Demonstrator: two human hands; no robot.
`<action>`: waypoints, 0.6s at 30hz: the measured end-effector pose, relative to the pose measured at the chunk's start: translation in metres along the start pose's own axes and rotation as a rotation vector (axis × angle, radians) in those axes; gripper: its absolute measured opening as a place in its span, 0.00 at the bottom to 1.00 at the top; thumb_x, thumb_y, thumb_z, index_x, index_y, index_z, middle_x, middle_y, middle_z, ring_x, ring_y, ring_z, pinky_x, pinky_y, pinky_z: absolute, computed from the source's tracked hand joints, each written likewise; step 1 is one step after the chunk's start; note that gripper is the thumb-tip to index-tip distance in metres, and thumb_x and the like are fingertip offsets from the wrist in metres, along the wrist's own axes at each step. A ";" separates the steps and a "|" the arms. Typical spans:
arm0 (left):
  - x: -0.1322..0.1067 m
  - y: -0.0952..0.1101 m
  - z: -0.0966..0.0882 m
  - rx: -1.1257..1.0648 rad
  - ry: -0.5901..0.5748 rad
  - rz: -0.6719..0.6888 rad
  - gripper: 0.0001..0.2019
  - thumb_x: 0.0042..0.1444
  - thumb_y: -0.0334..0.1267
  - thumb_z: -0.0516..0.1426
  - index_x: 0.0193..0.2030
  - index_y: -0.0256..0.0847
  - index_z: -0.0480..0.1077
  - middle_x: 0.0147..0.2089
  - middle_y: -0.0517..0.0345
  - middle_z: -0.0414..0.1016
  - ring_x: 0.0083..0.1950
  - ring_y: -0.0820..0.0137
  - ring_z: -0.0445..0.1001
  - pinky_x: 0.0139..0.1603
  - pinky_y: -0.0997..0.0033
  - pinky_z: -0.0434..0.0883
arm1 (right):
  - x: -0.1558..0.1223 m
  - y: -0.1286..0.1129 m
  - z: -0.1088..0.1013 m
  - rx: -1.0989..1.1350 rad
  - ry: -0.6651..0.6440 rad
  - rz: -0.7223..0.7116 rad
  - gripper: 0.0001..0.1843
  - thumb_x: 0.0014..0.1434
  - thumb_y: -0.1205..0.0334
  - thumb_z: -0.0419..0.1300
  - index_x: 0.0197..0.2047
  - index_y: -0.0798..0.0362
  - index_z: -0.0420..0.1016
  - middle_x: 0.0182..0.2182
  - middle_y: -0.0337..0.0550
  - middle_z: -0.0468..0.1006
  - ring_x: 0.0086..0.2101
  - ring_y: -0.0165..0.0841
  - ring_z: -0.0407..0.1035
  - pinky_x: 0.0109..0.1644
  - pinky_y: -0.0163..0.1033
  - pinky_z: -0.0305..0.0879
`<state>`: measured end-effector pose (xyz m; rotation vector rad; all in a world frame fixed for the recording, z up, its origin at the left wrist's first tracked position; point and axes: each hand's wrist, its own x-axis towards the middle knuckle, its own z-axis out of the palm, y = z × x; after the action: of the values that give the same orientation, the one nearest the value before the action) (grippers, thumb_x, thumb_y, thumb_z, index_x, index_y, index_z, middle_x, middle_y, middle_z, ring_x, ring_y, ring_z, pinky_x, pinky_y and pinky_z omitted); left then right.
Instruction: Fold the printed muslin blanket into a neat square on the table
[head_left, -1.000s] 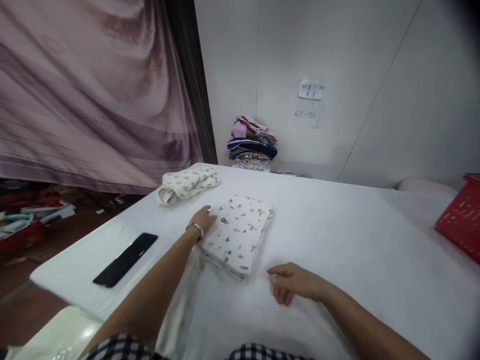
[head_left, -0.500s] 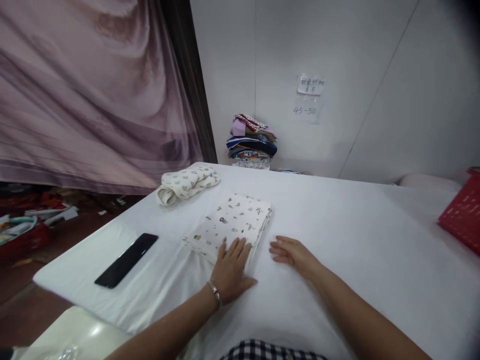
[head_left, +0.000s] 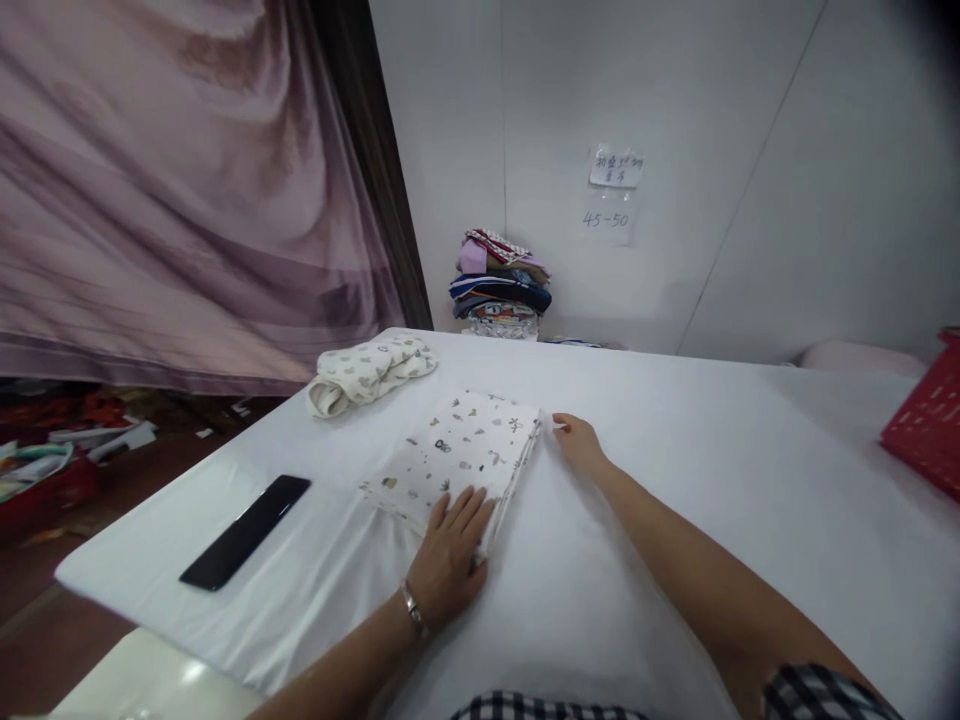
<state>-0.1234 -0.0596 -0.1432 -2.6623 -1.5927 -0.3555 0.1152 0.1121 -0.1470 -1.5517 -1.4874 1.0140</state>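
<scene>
A folded white cloth (head_left: 457,450) with small printed motifs lies on the white-covered table (head_left: 675,440) in front of me. My left hand (head_left: 454,550), with a silver bracelet at the wrist, rests flat on the cloth's near edge, fingers spread. Just right of the cloth's far right corner is my right hand (head_left: 581,445). Its fingers are loosely bent and point left, and a small gap shows between them and the cloth. A rolled or bunched white cloth (head_left: 371,372) with a similar print lies at the far left of the table.
On the table's left side lies a flat black object (head_left: 246,532). Stacked folded fabrics (head_left: 501,285) stand behind the table by the wall. A red basket (head_left: 926,420) is at the right edge. A pink curtain (head_left: 187,200) hangs at the left.
My right hand has moved away from me, from beside the cloth's near part up to its far right corner. My left hand stays on the cloth, its thumb drawn closer in.
</scene>
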 end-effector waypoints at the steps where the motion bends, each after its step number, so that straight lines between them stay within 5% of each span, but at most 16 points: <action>1: -0.001 0.000 0.000 0.003 0.010 0.007 0.36 0.44 0.30 0.51 0.64 0.40 0.49 0.66 0.50 0.50 0.67 0.58 0.45 0.64 0.48 0.43 | 0.007 0.000 0.001 -0.052 0.008 -0.026 0.21 0.51 0.67 0.54 0.50 0.53 0.70 0.48 0.45 0.72 0.46 0.36 0.66 0.54 0.45 0.59; 4: -0.002 -0.001 0.000 0.001 0.048 0.020 0.35 0.47 0.33 0.52 0.65 0.40 0.48 0.66 0.49 0.50 0.66 0.58 0.46 0.64 0.47 0.44 | 0.021 0.000 0.003 -0.182 -0.003 -0.095 0.23 0.49 0.67 0.55 0.50 0.50 0.71 0.50 0.44 0.70 0.50 0.38 0.63 0.57 0.44 0.53; 9: -0.003 -0.005 0.006 -0.019 0.093 0.029 0.33 0.49 0.34 0.52 0.64 0.42 0.50 0.63 0.47 0.55 0.64 0.58 0.52 0.63 0.47 0.48 | 0.038 0.000 0.007 -0.297 -0.088 -0.190 0.22 0.51 0.65 0.54 0.50 0.43 0.70 0.48 0.36 0.73 0.47 0.35 0.65 0.52 0.39 0.58; 14: -0.004 -0.006 0.013 0.009 0.142 0.058 0.32 0.50 0.34 0.51 0.64 0.43 0.50 0.62 0.48 0.57 0.64 0.58 0.53 0.63 0.47 0.48 | 0.051 0.000 0.013 -0.345 -0.133 -0.236 0.26 0.52 0.66 0.52 0.56 0.48 0.65 0.47 0.38 0.73 0.39 0.31 0.68 0.47 0.35 0.61; 18: -0.004 -0.007 0.015 0.019 0.115 0.035 0.33 0.48 0.33 0.51 0.64 0.42 0.50 0.62 0.49 0.57 0.64 0.59 0.54 0.63 0.48 0.49 | 0.051 -0.008 0.013 -0.384 -0.128 -0.300 0.23 0.49 0.71 0.50 0.47 0.48 0.72 0.43 0.38 0.75 0.42 0.32 0.66 0.46 0.34 0.58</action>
<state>-0.1286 -0.0580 -0.1592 -2.6002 -1.5079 -0.4797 0.1011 0.1637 -0.1474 -1.4734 -2.0251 0.6903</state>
